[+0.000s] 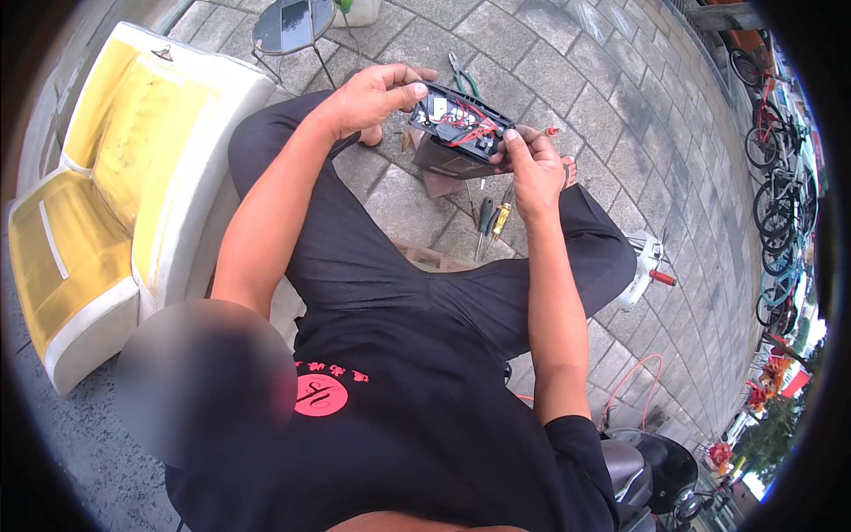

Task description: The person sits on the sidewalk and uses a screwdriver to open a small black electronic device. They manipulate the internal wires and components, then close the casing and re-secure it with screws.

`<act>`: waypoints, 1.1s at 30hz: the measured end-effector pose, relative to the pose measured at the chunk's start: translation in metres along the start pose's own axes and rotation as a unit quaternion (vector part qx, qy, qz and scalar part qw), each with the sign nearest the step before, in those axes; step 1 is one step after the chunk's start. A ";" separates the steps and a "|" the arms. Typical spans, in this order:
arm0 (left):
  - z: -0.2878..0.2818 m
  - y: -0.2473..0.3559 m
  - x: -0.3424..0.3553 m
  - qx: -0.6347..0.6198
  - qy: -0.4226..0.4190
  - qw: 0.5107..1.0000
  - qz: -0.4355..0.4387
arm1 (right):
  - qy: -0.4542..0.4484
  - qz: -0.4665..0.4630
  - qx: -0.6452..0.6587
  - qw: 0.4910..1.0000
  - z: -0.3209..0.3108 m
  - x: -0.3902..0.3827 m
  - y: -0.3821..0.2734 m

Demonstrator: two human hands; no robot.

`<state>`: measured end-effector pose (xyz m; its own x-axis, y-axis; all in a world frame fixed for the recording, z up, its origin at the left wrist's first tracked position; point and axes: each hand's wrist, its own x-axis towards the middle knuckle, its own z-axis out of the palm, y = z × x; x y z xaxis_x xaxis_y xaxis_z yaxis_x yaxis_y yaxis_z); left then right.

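A black box-shaped case [454,162] with wires inside is held between my hands, its top uncovered. Red wires [480,129] and a few white and dark parts show within. My left hand [377,97] grips the far left corner, thumb on the rim. The near right corner is pinched by my right hand [534,173]. Just beyond the case, green-handled pliers [464,82] lie on the paving. Below it, a dark-handled screwdriver [485,214] and a yellow-handled screwdriver [502,219] rest side by side. What the case stands on, if anything, is partly hidden.
A yellow and white padded seat [146,164] stands close on my left. Beyond my left knee is a small round table [285,28]. A white device with a red handle [642,273] sits by my right knee. Bicycles [773,213] line the far right; a scooter [651,470] is behind right.
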<state>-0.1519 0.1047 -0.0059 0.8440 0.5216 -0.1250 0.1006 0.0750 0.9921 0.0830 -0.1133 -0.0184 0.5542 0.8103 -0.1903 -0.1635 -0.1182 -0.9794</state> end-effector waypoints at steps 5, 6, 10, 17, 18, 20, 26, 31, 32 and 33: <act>0.002 0.000 0.001 -0.022 0.022 0.999 -0.006 | 0.002 -0.037 -0.019 0.999 0.007 0.006 0.002; 0.004 0.000 0.001 -0.017 0.028 0.999 -0.004 | 0.010 -0.051 -0.022 0.998 0.012 0.005 -0.001; 0.008 -0.007 -0.005 0.020 0.038 0.999 -0.010 | 0.012 -0.050 -0.060 0.997 0.017 -0.004 -0.018; 0.009 -0.021 -0.008 0.180 0.056 0.979 0.081 | -0.059 -0.008 -0.022 0.998 0.001 -0.005 -0.004; 0.012 -0.017 -0.007 0.194 0.054 0.976 0.078 | -0.060 0.004 -0.032 0.998 -0.003 -0.003 -0.002; 0.019 -0.010 -0.004 0.164 0.043 0.985 0.021 | -0.053 0.023 -0.035 0.998 -0.008 -0.003 0.005; 0.015 -0.027 0.005 0.048 0.025 0.997 0.060 | -0.060 0.011 -0.002 0.998 -0.002 -0.007 0.011; 0.012 -0.026 -0.003 0.095 0.008 0.990 0.105 | -0.057 0.020 0.032 0.998 -0.003 -0.022 0.007; 0.012 -0.024 -0.004 0.125 0.006 0.986 0.114 | -0.067 0.022 0.053 0.996 -0.003 -0.024 0.007; 0.012 -0.024 -0.005 0.123 0.007 0.985 0.123 | -0.078 0.025 0.074 0.994 -0.001 -0.026 0.008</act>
<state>-0.1520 0.0902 -0.0288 0.8516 0.5100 0.1216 0.0195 -0.2625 0.9647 0.0681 -0.1362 -0.0214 0.4102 0.8862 -0.2151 -0.3130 -0.0847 -0.9460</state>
